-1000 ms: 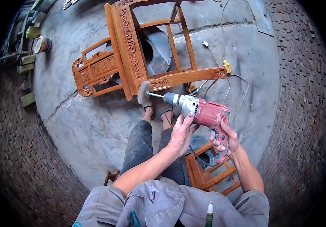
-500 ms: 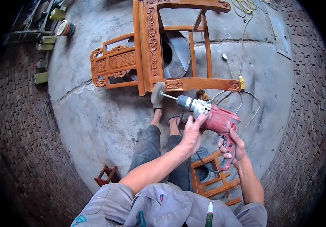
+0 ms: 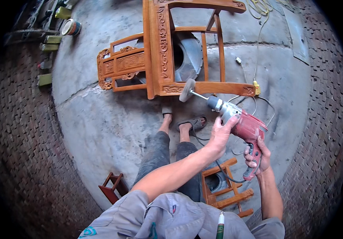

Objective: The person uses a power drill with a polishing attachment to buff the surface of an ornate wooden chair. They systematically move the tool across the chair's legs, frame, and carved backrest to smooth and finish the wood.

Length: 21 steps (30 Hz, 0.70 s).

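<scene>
Two-handed support is given to the corded drill [image 3: 248, 125] in the head view, seemingly because a heavy nose is best kept level from two points. By the left hand [image 3: 221, 135] the silver gear housing [image 3: 230, 112] is cradled, thumb laid along its near side and the other fingers curled beneath, partly hidden. By the right hand [image 3: 259, 155] the pistol handle is wrapped closely, with a finger at the trigger; whether it is pressed cannot be told. The drill is held in front of the body, above the concrete floor [image 3: 107, 131], nose angled up and left, probably so that the tool is kept clear of the legs. The carved chair [image 3: 149, 51] is laid on its back over a tyre [image 3: 191, 55], apparently so that it is raised and cushioned. Its front rail is overlapped by the grey wheel [image 3: 187, 91]; whether contact is made cannot be judged. The drill's red casing is dulled by pale dust, its black chuck [image 3: 214, 102] is fitted with a slim bright shaft [image 3: 200, 95], and its dark power cord [image 3: 235, 181] is looped below the handle
</scene>
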Tool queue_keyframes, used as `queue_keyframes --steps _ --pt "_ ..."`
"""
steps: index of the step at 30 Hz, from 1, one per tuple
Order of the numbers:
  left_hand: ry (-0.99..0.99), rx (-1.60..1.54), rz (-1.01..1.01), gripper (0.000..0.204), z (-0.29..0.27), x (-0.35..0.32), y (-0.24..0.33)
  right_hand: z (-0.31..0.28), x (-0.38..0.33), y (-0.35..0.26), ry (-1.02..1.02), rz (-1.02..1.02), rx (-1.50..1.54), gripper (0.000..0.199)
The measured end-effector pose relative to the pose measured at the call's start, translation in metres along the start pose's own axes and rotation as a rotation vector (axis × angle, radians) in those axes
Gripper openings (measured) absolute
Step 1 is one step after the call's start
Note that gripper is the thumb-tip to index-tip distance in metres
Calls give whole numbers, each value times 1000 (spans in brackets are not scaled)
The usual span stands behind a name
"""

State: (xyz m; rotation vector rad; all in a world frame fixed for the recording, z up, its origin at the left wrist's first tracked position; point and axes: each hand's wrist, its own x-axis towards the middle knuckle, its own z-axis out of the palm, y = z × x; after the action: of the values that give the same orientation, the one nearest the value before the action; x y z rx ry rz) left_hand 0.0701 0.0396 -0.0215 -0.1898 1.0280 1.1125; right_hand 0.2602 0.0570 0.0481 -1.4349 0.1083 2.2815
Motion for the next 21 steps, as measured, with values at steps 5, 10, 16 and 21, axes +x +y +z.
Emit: queue_keyframes --steps 5,10,16,21 --pt "20 9 -11 55 -6 -7 7 5 3 8 5 7 -30 47" --pt "147 31 121 60 -35 -19 35 34 31 37 -52 66 -49 49" --pt "129 30 107 46 -49 -19 41 37 42 47 -107 78 13 47" --pt "18 50 6 50 -13 -11 19 4 13 25 -29 6 30 48"
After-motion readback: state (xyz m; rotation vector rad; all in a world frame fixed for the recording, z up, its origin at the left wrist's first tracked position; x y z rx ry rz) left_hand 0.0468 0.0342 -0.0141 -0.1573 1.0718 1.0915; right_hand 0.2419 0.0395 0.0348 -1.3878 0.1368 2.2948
